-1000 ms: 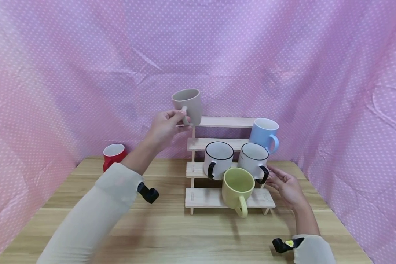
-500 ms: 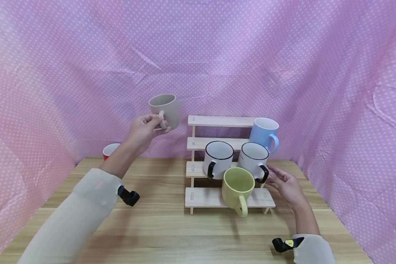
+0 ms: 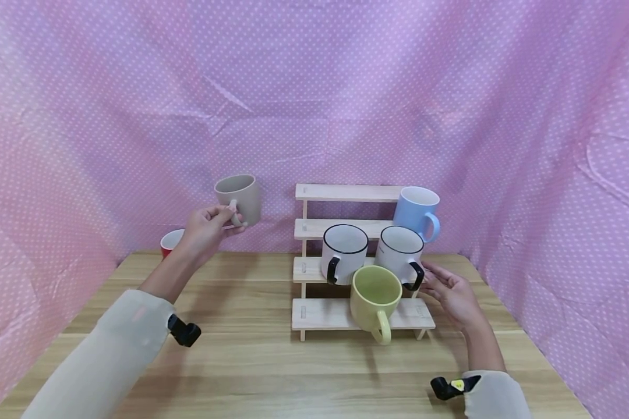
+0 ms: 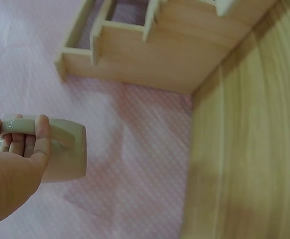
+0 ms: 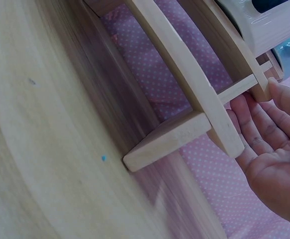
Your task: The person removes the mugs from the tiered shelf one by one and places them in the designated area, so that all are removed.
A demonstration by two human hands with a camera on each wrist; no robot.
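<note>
Gray mug (image 3: 248, 201) hangs between partly hidden red mug (image 3: 171, 239) and rack (image 3: 320, 314).

The head view is evenly bright, with soft shadows on the wooden tabletop (image 3: 262, 372); both wrist views look dimmer, the left one hazy.
</note>
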